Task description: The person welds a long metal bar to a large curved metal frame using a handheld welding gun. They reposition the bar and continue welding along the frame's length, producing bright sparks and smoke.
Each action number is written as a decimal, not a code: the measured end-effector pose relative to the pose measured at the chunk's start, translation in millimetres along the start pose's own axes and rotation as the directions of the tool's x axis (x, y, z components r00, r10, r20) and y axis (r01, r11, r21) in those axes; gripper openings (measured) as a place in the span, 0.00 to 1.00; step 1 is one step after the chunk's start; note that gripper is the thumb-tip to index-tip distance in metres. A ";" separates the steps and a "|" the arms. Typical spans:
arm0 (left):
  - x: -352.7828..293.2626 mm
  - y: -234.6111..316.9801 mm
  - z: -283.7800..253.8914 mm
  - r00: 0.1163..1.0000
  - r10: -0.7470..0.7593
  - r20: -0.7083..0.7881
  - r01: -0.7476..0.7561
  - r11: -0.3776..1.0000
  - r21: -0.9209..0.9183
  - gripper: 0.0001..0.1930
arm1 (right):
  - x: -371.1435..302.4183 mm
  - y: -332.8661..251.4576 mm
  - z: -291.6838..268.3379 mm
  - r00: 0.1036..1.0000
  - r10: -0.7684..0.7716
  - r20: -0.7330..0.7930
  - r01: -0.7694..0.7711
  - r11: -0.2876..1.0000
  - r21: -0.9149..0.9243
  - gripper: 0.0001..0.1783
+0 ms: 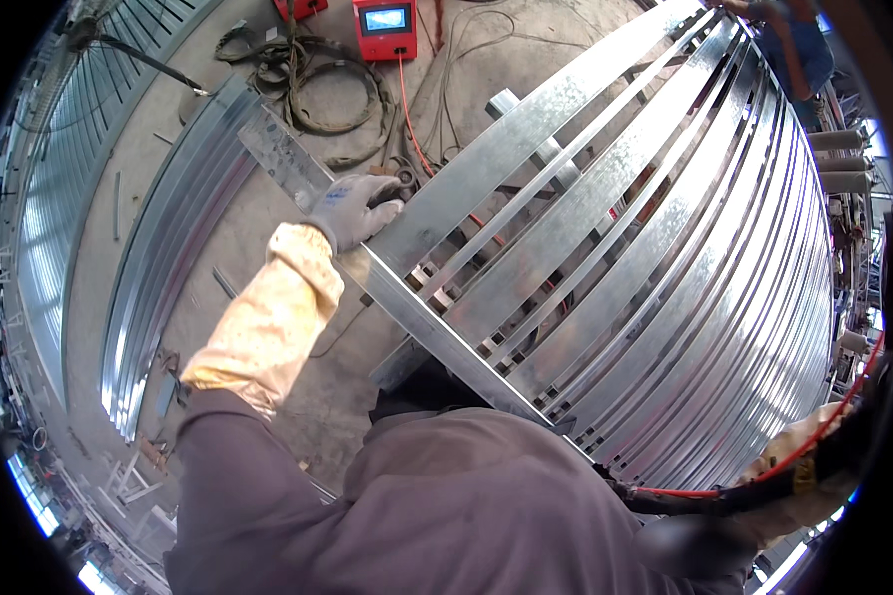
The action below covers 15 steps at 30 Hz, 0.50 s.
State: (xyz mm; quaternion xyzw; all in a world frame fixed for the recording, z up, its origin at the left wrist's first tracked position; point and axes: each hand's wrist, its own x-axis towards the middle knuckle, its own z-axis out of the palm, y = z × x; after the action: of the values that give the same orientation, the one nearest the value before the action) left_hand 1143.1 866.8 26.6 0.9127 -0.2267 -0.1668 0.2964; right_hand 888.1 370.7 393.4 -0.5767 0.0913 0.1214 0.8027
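My left hand [355, 210], in a grey work glove under a tan protective sleeve, has its fingers curled on a flat metal bar [286, 159] at the near left corner of a large grille. The grille is made of long parallel galvanized steel strips [526, 144] joined to an end bar [446, 342]. Part of the bar passes under the glove and is hidden. At the lower right, a tan sleeve [799, 456] of my right arm shows behind a dark cable and red hose [680, 492]. The fingers of my right hand are not visible.
A red machine with a lit screen [385, 30] stands on the floor at the far side, beside coiled cables [318, 94]. Stacked metal profiles [174, 233] lie to the left. Another person [799, 45] is at the grille's far right end.
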 end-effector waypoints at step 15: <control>35.2 -9.2 13.7 0.884 0.018 0.468 0.047 0.991 -0.128 0.26 | 122.6 111.0 11.5 0.988 0.154 -0.005 -0.154 0.986 -0.067 0.34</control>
State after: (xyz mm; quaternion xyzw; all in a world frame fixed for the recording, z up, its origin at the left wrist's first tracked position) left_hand 1169.6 849.0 4.3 0.8250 -0.2729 -0.3990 0.2929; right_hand 971.8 426.5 261.6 -0.5945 0.1315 0.1861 0.7712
